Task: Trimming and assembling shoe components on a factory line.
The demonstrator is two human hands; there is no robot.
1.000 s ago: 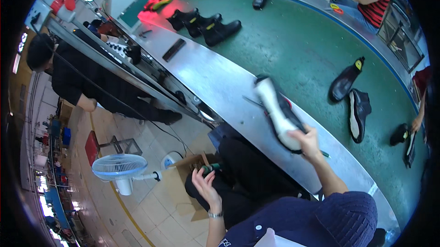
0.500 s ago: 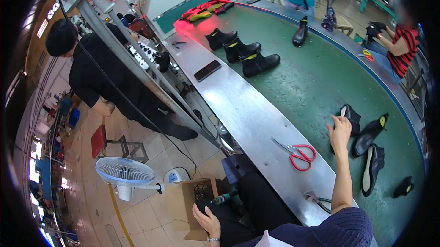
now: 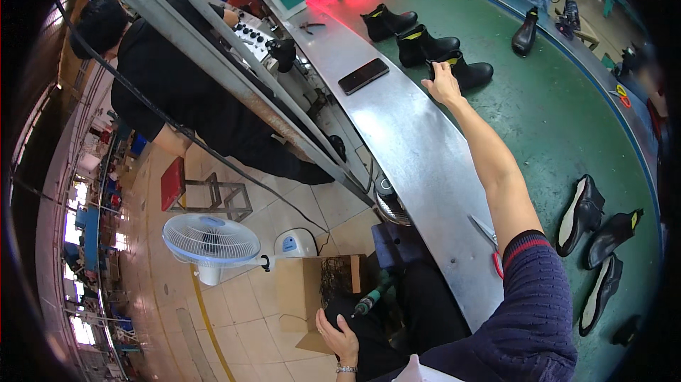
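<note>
Diagonally, the green work surface (image 3: 539,112) runs from far left to near right, bordered by a metal edge strip (image 3: 411,141). The right arm (image 3: 496,162) extends forward, nearly straight. A black ankle boot (image 3: 474,75), nearest of three at the far end, meets the right hand (image 3: 445,85) at its collar; pinching cannot be confirmed. The left hand (image 3: 339,338), near side, is loosely spread beside a green power screwdriver (image 3: 370,301).

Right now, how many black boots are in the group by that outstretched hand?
3: a near boot, partly hidden by the right hand; a middle boot beyond it; a far boot beyond that.
</note>
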